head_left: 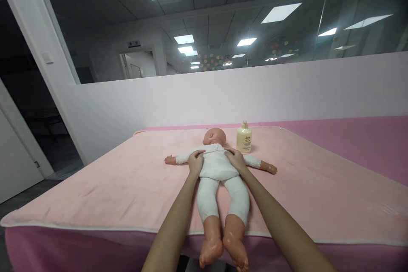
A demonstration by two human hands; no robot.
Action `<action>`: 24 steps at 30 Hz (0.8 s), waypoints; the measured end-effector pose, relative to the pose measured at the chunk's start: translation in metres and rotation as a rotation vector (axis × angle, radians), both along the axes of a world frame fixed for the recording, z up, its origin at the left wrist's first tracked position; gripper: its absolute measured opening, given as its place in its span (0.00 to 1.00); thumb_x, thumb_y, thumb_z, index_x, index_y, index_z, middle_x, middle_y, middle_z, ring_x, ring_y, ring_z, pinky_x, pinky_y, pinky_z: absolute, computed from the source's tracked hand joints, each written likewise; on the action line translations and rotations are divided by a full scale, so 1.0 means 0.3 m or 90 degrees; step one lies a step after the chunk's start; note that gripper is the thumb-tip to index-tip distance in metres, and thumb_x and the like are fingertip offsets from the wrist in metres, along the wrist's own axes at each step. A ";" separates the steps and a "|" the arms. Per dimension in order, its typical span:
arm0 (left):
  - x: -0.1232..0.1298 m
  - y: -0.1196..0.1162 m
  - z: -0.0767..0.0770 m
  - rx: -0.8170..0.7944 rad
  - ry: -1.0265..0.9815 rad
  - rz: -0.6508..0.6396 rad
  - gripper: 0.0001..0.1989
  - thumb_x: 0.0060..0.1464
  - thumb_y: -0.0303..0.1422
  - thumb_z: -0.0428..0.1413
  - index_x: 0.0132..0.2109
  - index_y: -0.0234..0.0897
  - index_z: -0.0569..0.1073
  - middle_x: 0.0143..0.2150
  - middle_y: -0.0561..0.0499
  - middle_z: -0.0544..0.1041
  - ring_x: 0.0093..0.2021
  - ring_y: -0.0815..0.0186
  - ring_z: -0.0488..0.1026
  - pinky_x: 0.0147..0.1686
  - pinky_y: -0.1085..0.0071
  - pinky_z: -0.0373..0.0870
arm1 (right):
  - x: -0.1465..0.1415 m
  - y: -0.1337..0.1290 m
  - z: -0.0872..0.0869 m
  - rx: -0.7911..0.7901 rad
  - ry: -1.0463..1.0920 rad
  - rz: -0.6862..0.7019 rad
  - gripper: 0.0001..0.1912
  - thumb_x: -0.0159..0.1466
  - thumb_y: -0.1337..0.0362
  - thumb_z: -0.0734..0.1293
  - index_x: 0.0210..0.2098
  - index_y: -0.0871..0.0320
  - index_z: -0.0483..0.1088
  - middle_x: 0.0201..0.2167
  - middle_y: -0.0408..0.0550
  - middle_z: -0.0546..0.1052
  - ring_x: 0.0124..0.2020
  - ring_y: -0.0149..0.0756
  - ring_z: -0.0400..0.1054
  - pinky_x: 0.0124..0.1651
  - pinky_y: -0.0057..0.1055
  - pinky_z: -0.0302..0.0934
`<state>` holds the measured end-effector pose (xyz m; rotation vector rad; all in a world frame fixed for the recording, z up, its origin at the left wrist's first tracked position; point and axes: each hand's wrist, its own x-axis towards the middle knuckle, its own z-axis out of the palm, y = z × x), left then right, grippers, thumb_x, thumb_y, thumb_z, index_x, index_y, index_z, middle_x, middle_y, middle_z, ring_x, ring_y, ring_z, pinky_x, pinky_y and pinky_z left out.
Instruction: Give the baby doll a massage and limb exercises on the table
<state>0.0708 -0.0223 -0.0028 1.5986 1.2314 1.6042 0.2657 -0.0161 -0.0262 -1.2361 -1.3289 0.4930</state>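
Observation:
A baby doll (219, 165) in a white long-sleeved suit lies stretched out, arms spread to both sides and feet toward me. Its bare head is turned to the left, and its lower legs reach past the near edge of the bed. My left hand (195, 162) rests on the left side of its upper body, by the armpit, thumb apart from the fingers. On the opposite side, my right hand (235, 158) lies with fingers stretched over the upper body. Neither hand grips anything; some fingertips are hard to make out. A pale yellow bottle (244, 139) stands beyond my right hand.
A pink towel (127, 187) with a white edge covers much of the bed, over a darker pink sheet (366, 144). Behind it rises a low white wall (191, 97) with a glass window above. A doorway with a white door (19, 148) is at the left.

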 end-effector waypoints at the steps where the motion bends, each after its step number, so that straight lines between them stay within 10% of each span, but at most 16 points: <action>1: 0.000 0.001 -0.001 0.001 0.001 0.001 0.16 0.44 0.24 0.48 0.35 0.35 0.78 0.39 0.47 0.79 0.44 0.62 0.73 0.50 0.64 0.66 | 0.000 0.000 0.000 0.002 0.000 0.000 0.17 0.53 0.61 0.62 0.40 0.56 0.75 0.43 0.48 0.77 0.47 0.41 0.69 0.54 0.38 0.58; 24: 0.000 -0.014 0.012 -0.006 0.008 0.006 0.15 0.45 0.25 0.48 0.34 0.35 0.78 0.39 0.47 0.79 0.43 0.62 0.73 0.49 0.64 0.66 | 0.000 0.000 -0.003 -0.016 -0.026 -0.013 0.18 0.54 0.60 0.62 0.42 0.57 0.74 0.44 0.49 0.76 0.48 0.41 0.68 0.55 0.38 0.58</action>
